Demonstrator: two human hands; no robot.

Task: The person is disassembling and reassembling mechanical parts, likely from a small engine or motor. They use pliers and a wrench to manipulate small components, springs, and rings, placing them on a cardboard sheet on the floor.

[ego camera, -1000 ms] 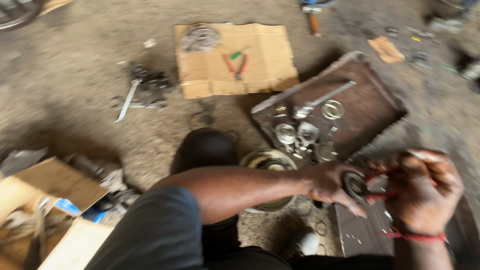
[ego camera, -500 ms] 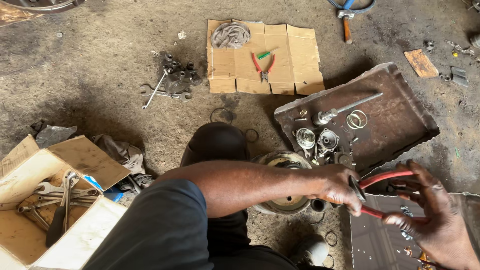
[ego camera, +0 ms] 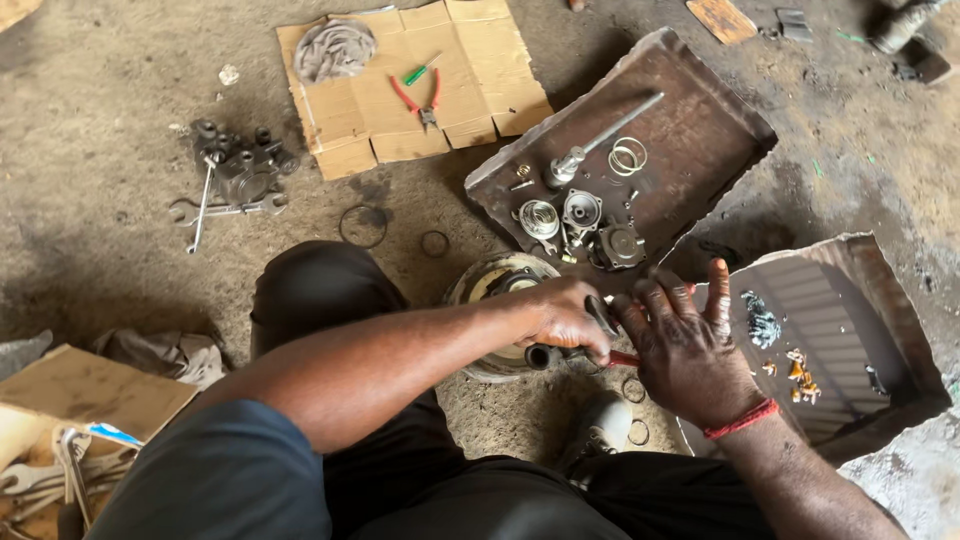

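Dirt floor underfoot; left hand point(ego camera: 565, 318) clamps a small dark metal part point(ego camera: 545, 356), right hand point(ego camera: 685, 345) spread open beside it. Likely stiff, greasy: grip its body firmly.

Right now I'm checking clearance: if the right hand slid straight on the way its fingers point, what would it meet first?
Probably the small round housing on the rusty metal tray: the right hand points its fingers up-frame toward it, though depth is unclear.

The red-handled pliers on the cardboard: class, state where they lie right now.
In the head view, the red-handled pliers lie upper centre on the cardboard sheet, beside a green screwdriver.
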